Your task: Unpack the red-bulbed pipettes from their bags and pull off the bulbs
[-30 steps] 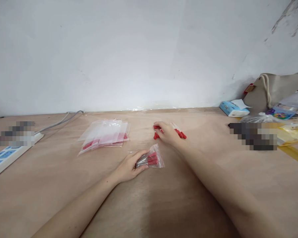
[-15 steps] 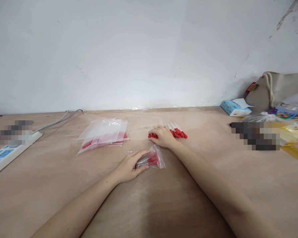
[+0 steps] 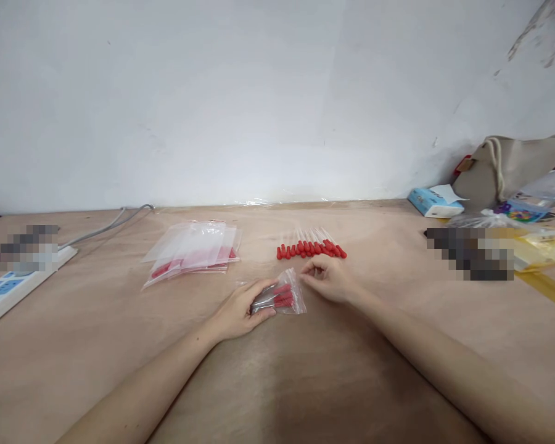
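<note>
My left hand [image 3: 240,308] is closed around a small clear zip bag [image 3: 297,303] lying on the table. Inside the bag are droppers with red bulbs [image 3: 284,296], their bulbs toward the zip end and their stems partly hidden by my fingers. Just right of the bag's mouth, my right hand [image 3: 326,279] hovers with fingers curled and a small gap between thumb and index finger; nothing shows between them. Behind it, a row of loose droppers [image 3: 308,248] lies with red bulbs facing me and clear stems pointing to the wall.
A stack of zip bags [image 3: 194,250], some with red contents, lies at the left. A power strip [image 3: 23,283] with a grey cable [image 3: 111,225] sits far left. On the right are a tissue pack [image 3: 435,202], a beige bag [image 3: 522,163] and yellow plastic packaging [image 3: 531,246].
My right hand has come off the dropper row and moved right and toward me, beside the bag's mouth, uncovering the red bulbs. My left hand stays on the bag.
</note>
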### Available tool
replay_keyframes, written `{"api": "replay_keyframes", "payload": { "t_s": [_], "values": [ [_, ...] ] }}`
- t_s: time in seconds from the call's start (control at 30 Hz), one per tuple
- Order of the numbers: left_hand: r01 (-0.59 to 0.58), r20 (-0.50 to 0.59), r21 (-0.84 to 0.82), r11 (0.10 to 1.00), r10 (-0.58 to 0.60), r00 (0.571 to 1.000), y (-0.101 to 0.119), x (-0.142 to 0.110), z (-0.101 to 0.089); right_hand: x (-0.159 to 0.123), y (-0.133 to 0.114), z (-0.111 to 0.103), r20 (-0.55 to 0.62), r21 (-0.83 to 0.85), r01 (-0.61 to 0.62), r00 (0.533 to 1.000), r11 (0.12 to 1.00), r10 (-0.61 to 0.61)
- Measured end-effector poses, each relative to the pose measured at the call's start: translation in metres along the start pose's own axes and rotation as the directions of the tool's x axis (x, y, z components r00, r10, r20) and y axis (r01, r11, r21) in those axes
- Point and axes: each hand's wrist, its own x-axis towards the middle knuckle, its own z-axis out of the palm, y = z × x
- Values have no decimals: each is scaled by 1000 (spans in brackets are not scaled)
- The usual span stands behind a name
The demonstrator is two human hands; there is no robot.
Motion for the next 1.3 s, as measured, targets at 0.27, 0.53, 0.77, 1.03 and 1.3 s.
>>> {"api": "replay_keyframes", "payload": {
  "t_s": [0.27,0.53,0.77,1.03,1.3],
  "values": [
    [-55,68,-13,998,56,996,2,3,-3,-15,-10,7,221,34,209,952,977,-211],
    [-111,56,21,994,110,992,0,3,1,-8,-18,11,360,12,191,915,981,-183],
    [-96,40,40,995,95,995,-1,2,1,-14,-22,16,343,205,-8,937,979,-64],
    [-82,52,25,996,81,995,-1,2,1,-12,-11,-1,493,540,-601,793,590,358],
    [-79,53,17,997,78,996,-1,2,1,-14,4,-9,479,675,-636,764,374,433]
  ]
}}
